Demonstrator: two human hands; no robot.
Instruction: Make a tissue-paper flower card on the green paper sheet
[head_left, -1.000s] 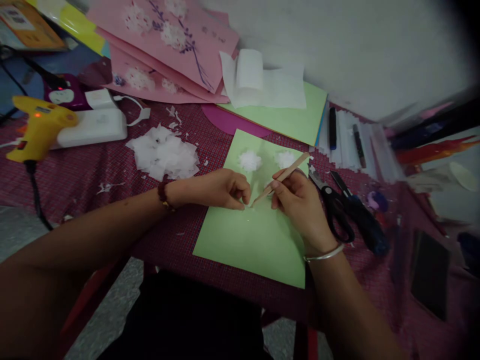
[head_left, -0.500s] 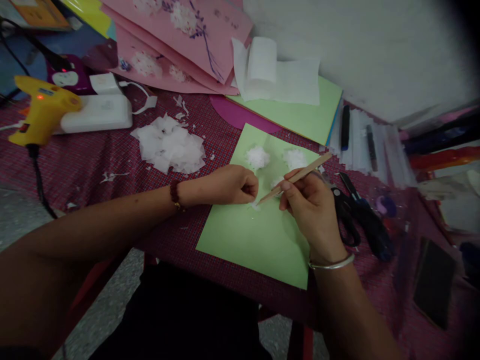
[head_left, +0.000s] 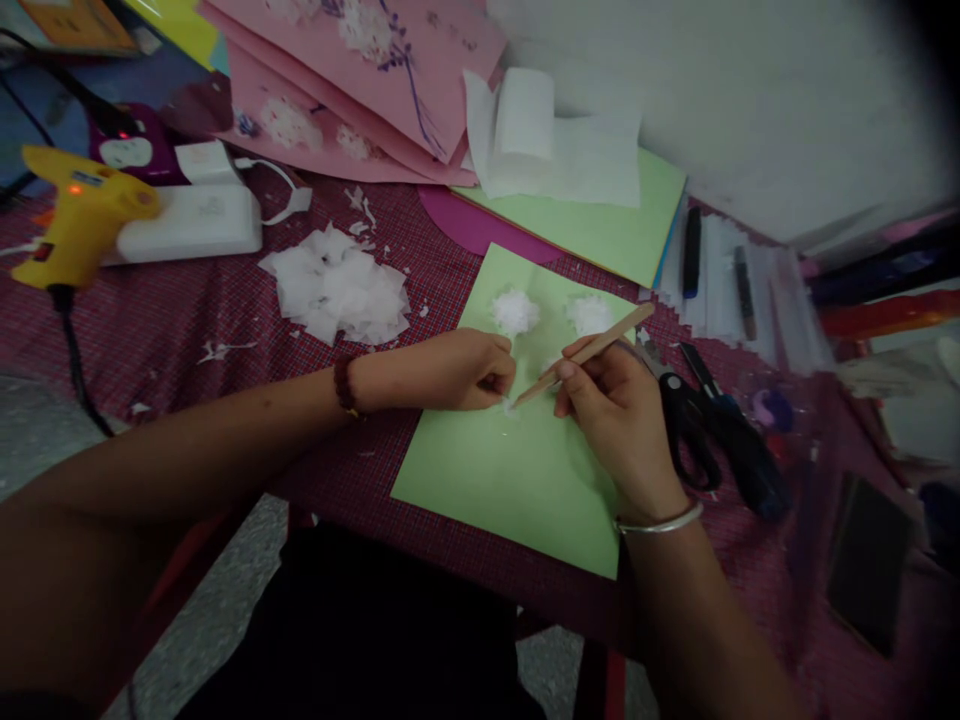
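A green sheet of paper (head_left: 517, 490) lies on the checked cloth, bearing white paper puffs (head_left: 515, 312) near its far edge; a third is partly hidden behind my right hand. My right hand (head_left: 611, 400) grips a flat wooden stick (head_left: 592, 350), slanted with its lower tip near the sheet. Beside that tip sits a small white paper scrap (head_left: 509, 406). My left hand (head_left: 480, 372) is closed, its fingertips pinched at the scrap's edge. To the left rests a pile of white tissue squares (head_left: 337, 285).
A yellow glue gun (head_left: 79, 220) leans by a white power strip (head_left: 195, 225) at left. Black scissors (head_left: 686, 430) and a cutter knife (head_left: 739, 450) lie right of the sheet. Behind stand a tissue roll (head_left: 525, 125) and pink flower cards (head_left: 390, 90).
The whole view has shifted, so things sit lower left or right than before. The stick's tip stays beside the scrap, and both hands hold nearly the same pose.
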